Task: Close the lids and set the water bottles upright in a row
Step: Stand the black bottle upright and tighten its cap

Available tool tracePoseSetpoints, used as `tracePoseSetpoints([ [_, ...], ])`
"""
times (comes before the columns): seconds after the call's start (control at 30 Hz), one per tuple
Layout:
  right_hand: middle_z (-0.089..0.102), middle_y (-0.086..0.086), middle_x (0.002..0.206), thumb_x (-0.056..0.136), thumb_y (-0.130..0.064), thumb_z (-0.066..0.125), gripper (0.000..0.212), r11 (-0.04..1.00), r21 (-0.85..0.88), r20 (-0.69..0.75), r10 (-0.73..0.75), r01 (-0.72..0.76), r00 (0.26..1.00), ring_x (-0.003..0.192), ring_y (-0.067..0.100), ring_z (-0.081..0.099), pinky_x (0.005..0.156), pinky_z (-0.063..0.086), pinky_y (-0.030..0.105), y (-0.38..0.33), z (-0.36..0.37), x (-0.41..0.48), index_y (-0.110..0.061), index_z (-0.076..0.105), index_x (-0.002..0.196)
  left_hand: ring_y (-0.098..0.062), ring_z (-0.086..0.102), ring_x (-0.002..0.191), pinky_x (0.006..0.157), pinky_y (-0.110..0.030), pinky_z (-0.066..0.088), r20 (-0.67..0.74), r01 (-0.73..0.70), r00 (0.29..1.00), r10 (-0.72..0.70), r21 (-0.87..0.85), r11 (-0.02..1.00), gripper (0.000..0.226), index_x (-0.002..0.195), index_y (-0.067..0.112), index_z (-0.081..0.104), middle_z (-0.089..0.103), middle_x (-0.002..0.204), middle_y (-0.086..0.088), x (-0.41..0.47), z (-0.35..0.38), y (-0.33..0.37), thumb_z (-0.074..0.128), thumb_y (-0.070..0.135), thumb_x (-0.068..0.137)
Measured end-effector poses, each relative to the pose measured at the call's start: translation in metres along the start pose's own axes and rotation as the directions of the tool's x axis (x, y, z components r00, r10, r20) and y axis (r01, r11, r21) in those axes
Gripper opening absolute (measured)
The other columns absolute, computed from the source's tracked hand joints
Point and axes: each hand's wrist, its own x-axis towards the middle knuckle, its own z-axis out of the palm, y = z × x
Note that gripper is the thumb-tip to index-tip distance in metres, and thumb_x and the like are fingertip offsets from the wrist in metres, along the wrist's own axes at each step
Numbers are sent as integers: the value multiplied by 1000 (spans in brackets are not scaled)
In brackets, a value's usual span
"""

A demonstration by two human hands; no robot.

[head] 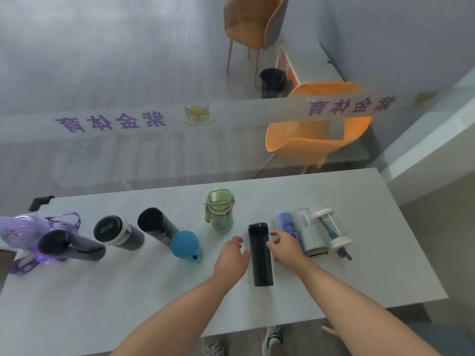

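Open hands (232, 255) seemingly flanking black bottle (260, 254)

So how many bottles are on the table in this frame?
9, in a rough row from left: purple bottle, grey, gold-lidded, dark, blue, green, black bottle between both hands, lavender, clear. A tenth may sit between the last two.

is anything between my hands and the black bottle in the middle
Nothing visible is. The black bottle stands on the table with the left hand close beside it on one side and the right hand on the other, fingers open by its cap.
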Motion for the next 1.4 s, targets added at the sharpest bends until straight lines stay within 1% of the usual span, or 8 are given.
tracePoseSetpoints([
  [0.1, 63, 6, 84, 95, -15, 57, 51, 998, -61, 77, 18, -13, 997, 60, 16, 62, 58, 57, 31, -7, -4, 42, -20, 42, 143, -21, 57, 115, 92, -34, 47, -2, 105, 994, -106, -117, 988, 53, 141, 19, 41, 57, 133, -5, 34, 20, 13, 54, 41, 95],
  [0.2, 67, 18, 108, 95, -11, 53, 62, 988, -145, 171, 71, -46, 983, 62, 19, 64, 48, 53, 26, -12, -3, 73, -23, 27, 151, -28, 51, 126, 100, -37, 43, -7, 200, 979, -204, -153, 968, 63, 145, 11, 36, 54, 138, -14, 61, 39, 17, 53, 44, 95],
  [0.33, 60, 22, 116, 94, -7, 54, 63, 979, -184, 288, 138, -86, 948, 71, 27, 67, 57, 61, 37, -18, 2, 96, -18, 27, 149, -28, 60, 109, 86, -33, 46, 5, 248, 968, -251, -172, 953, 38, 126, 11, 55, 66, 114, -9, 77, 54, 16, 51, 34, 97],
  [0.43, 65, 16, 106, 91, -10, 59, 58, 986, -167, 327, 77, -22, 942, 67, 24, 66, 70, 61, 40, -18, -4, 99, -19, 36, 144, -19, 61, 104, 79, -27, 42, -56, 215, 970, -237, -261, 941, 35, 125, 17, 58, 66, 118, 0, 71, 51, 22, 57, 30, 93],
  [0.7, 61, -1, 125, 88, -8, 70, 58, 925, -85, 260, -337, 370, 905, 99, 18, 64, 79, 59, 29, -26, -40, 43, -39, 45, 130, -8, 58, 100, 80, -21, 43, -255, -23, 966, -36, -226, 974, 56, 135, 35, 41, 59, 121, 15, 8, 9, 40, 68, 28, 87],
  [0.83, 59, -10, 126, 90, -15, 71, 52, 831, -190, 256, -472, 522, 844, 104, 9, 58, 79, 41, 9, -19, -46, 13, -36, 43, 129, -10, 59, 105, 87, -21, 45, -283, -118, 955, 88, -92, 989, 53, 133, 35, 40, 58, 125, 11, -16, 5, 33, 69, 32, 88],
  [1.1, 59, -11, 130, 90, -31, 70, 46, 761, -310, 239, -518, 570, 822, 111, 13, 60, 92, 53, 34, 3, -46, -21, -37, 39, 123, -15, 60, 88, 69, -34, 57, -228, -289, 921, 316, 143, 947, 56, 128, 37, 39, 37, 135, 12, -40, 12, 20, 66, 49, 81],
  [1.4, 60, -12, 124, 95, -24, 61, 27, 817, -339, 178, -432, 467, 884, 104, 16, 62, 86, 52, 31, 26, -58, -43, -33, 51, 118, -17, 58, 97, 70, -36, 56, -156, -402, 876, 456, 287, 870, 57, 122, 37, 39, 48, 128, 11, -42, 18, 36, 72, 44, 75],
])
